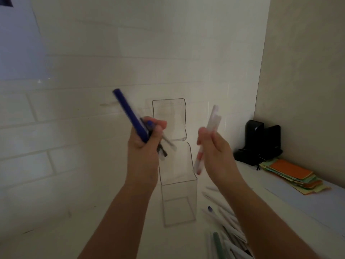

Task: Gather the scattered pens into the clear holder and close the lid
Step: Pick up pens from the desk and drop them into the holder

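The clear holder [178, 199] stands upright on the white table, empty, its hinged lid [169, 116] swung up and back. My left hand [144, 146] is raised just left of the holder's mouth and grips a bundle of pens: a blue pen [127, 113] pointing up-left and several darker and clear ones. My right hand [214, 146] is up on the holder's right side, holding a white pen with red markings [207, 137] nearly upright. Several scattered pens [224, 221] lie on the table to the right, under my right forearm.
A black stand [261, 144] sits in the back right corner against the wall. A pile of orange, green and yellow paper notes [295, 176] lies in front of it. A white brick wall runs close behind the holder.
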`<state>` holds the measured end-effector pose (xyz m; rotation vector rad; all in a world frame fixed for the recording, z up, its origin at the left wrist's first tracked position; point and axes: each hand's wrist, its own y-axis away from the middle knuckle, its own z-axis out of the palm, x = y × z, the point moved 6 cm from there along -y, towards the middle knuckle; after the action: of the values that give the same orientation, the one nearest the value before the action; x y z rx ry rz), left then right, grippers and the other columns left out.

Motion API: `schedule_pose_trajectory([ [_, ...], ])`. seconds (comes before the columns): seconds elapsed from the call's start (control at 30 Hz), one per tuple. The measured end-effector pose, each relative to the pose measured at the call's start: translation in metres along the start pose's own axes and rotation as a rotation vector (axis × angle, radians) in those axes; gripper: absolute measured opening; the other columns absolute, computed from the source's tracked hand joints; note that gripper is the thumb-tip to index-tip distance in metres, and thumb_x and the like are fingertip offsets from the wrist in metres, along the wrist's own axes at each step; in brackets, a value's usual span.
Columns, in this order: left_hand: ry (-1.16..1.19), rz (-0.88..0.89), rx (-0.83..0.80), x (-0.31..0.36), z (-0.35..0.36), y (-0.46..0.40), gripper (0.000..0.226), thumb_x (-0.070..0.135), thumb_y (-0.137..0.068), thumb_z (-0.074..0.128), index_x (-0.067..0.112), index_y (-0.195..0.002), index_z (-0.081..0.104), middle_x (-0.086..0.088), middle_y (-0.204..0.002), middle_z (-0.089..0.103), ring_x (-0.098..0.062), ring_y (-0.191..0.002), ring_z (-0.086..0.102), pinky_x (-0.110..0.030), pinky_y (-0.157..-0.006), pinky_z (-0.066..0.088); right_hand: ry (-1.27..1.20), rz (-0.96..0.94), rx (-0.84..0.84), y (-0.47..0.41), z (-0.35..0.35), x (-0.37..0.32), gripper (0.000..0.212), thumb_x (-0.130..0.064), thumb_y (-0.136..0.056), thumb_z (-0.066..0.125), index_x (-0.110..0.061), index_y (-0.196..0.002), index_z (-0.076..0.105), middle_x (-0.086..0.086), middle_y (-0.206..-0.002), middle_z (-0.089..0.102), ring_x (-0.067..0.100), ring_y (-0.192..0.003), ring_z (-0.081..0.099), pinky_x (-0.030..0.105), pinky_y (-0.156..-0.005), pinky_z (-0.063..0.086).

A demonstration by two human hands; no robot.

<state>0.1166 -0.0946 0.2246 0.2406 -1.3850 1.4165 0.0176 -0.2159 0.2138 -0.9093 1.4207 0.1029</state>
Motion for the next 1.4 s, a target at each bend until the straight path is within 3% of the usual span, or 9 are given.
schedule_pose_trajectory([
  [0.17, -0.185, -0.155, -0.121, -0.052, 0.011, 0.003, 0.012, 0.011, -0.085, 0.055, 0.022, -0.087, 0.053, 0.003, -0.086, 0.066, 0.005, -0.081, 0.064, -0.02, -0.082, 0.045, 0.096, 0.001, -0.057, -0.031, 0.019, 0.019, 0.034, -0.04, -0.095, 0.034, -0.011, -0.087, 0.051, 0.0, -0.067, 0.049, 0.008, -0.055, 0.048, 0.016, -0.048, 0.042],
  [0.3, -0.325, -0.253, -0.192, -0.076, 0.006, 0.013, 0.012, 0.012, -0.082, 0.061, 0.02, -0.089, 0.055, -0.006, -0.09, 0.065, -0.016, -0.091, 0.063, -0.023, -0.082, 0.044, 0.271, 0.131, -0.184, -0.026, 0.032, 0.057, 0.029, -0.034, -0.094, 0.042, -0.008, -0.091, 0.056, 0.002, -0.068, 0.054, 0.009, -0.054, 0.05, 0.021, -0.055, 0.044],
  [0.5, -0.443, -0.361, -0.246, -0.082, 0.006, 0.012, 0.021, 0.008, -0.082, 0.06, 0.024, -0.094, 0.052, -0.002, -0.09, 0.066, -0.018, -0.09, 0.061, -0.035, -0.088, 0.046, 0.494, 0.124, -0.34, -0.017, 0.033, 0.075, 0.024, -0.019, -0.09, 0.051, -0.001, -0.099, 0.065, 0.021, -0.098, 0.068, 0.016, -0.074, 0.055, 0.02, -0.061, 0.043],
  [0.6, -0.463, -0.322, -0.261, -0.081, 0.006, 0.011, 0.027, -0.001, -0.082, 0.054, 0.025, -0.085, 0.05, -0.003, -0.087, 0.066, -0.02, -0.093, 0.063, -0.032, -0.089, 0.048, 0.525, 0.089, -0.375, -0.015, 0.03, 0.072, 0.02, -0.019, -0.088, 0.055, -0.005, -0.098, 0.066, 0.014, -0.102, 0.068, 0.015, -0.08, 0.056, 0.021, -0.072, 0.042],
  [0.9, -0.611, -0.065, -0.203, -0.053, -0.001, 0.033, 0.036, -0.007, -0.083, 0.048, 0.028, -0.076, 0.051, 0.011, -0.087, 0.06, 0.002, -0.086, 0.058, -0.016, -0.086, 0.046, 0.425, -0.017, -0.243, 0.003, 0.001, 0.063, 0.023, -0.034, -0.085, 0.059, -0.025, -0.106, 0.058, -0.009, -0.089, 0.056, 0.001, -0.071, 0.053, 0.011, -0.06, 0.042],
  [1.0, -0.613, 0.038, -0.163, -0.041, -0.009, 0.07, 0.029, -0.005, -0.085, 0.049, 0.024, -0.083, 0.051, 0.009, -0.086, 0.058, 0.007, -0.077, 0.058, -0.006, -0.067, 0.049, 0.426, 0.022, -0.253, 0.033, -0.028, 0.073, 0.01, -0.031, -0.087, 0.056, -0.031, -0.097, 0.056, -0.01, -0.087, 0.058, -0.001, -0.069, 0.056, 0.01, -0.048, 0.045],
  [1.13, -0.779, -0.136, -0.451, -0.078, 0.002, 0.142, 0.023, 0.028, -0.081, 0.058, 0.043, -0.09, 0.043, 0.015, -0.1, 0.055, 0.005, -0.09, 0.051, -0.001, -0.074, 0.037, 0.659, 0.164, -0.406, 0.094, -0.058, 0.112, 0.009, -0.036, -0.083, 0.059, -0.041, -0.078, 0.054, -0.011, -0.08, 0.061, -0.001, -0.07, 0.056, 0.012, -0.063, 0.045],
  [1.23, -1.01, -0.359, -0.726, -0.118, 0.019, 0.189, 0.07, 0.066, -0.06, 0.043, 0.039, -0.122, 0.028, 0.014, -0.128, 0.034, -0.002, -0.114, 0.038, -0.008, -0.082, 0.028, 0.826, 0.198, -0.454, 0.122, -0.073, 0.123, 0.012, -0.043, -0.08, 0.061, -0.041, -0.086, 0.05, -0.014, -0.085, 0.05, -0.004, -0.065, 0.045, 0.007, -0.061, 0.037],
  [1.4, -1.306, -0.399, -0.718, -0.133, 0.038, 0.194, 0.082, 0.028, -0.078, 0.055, 0.02, -0.142, 0.005, -0.003, -0.144, 0.025, -0.022, -0.127, 0.033, -0.03, -0.104, 0.031, 1.023, 0.331, -0.579, 0.134, -0.062, 0.136, 0.045, -0.039, -0.085, 0.055, -0.024, -0.126, 0.046, 0.0, -0.132, 0.043, 0.014, -0.117, 0.049, 0.025, -0.099, 0.039],
])
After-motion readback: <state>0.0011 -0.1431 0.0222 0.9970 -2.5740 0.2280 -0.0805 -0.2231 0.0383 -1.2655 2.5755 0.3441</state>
